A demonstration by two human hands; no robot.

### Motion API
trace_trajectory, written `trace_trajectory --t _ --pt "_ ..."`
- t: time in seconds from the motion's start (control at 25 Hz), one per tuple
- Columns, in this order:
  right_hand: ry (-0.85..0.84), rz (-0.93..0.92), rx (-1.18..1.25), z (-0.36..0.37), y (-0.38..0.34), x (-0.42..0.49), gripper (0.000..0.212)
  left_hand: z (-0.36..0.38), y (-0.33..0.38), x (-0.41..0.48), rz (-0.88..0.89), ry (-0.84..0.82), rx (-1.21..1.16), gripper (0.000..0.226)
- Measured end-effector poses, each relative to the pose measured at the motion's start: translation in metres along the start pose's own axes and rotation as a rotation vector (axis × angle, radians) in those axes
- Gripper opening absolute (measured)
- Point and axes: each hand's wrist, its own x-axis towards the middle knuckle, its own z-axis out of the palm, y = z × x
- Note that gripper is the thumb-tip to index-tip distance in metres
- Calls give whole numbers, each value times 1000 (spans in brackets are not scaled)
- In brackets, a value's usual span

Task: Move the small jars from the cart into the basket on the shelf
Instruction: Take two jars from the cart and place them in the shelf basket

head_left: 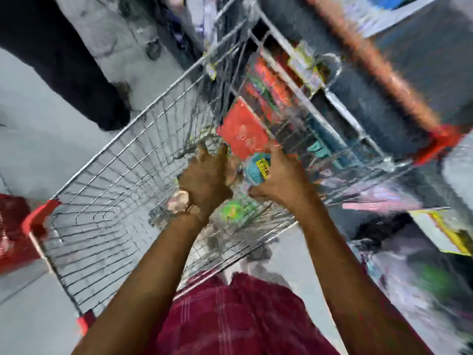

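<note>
Wire mesh blurs as we reach both hands into the shopping cart. Our right hand clasps a small blue jar with a yellow sticker; our left hand, at its nine o'clock, curls around something we cannot make out. At twelve o'clock lies a red package.

My shirt is dark red with thin pale checks; the cart is silver wire with red corner caps; the jar against my right hand is light blue with a yellow sticker; a red card hangs above it; a green blur sits below; the floor is pale grey
</note>
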Motion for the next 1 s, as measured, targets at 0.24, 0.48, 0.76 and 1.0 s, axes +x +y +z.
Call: trace_trajectory --t 0.24,0.48,0.76,1.0 --pt "583 1 221 -182 47 -114 87 -123 145 -56 393 441 -43 86" --pt "978 228 482 -255 183 -166 82 -138 321 -49 838 378 -166 88" --pt "969 328 719 -275 308 -133 50 -73 467 16 905 171 -22 80" --pt "828 479 503 -281 358 -85 65 -45 521 70 906 226 153 75"
